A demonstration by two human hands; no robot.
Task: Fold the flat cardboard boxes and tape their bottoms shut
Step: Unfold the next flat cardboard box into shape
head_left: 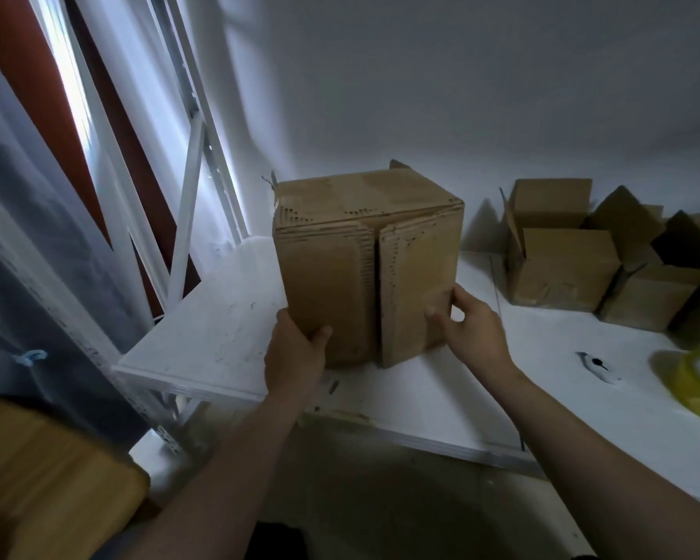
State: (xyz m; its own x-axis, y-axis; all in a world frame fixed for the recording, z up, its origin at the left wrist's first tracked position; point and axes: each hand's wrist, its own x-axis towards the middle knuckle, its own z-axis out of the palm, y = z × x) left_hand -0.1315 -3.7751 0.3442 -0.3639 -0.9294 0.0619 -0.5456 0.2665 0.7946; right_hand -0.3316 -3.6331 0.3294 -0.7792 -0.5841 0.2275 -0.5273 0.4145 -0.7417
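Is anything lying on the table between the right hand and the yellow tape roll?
Yes: a small white tool lies flat on the table between the right hand and the tape roll, touching neither.

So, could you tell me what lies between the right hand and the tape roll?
Between the right hand and the tape roll, the head view shows a small white object with a dark mark, on the table.

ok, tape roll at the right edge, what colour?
Yellow. The tape roll shows best in the head view.
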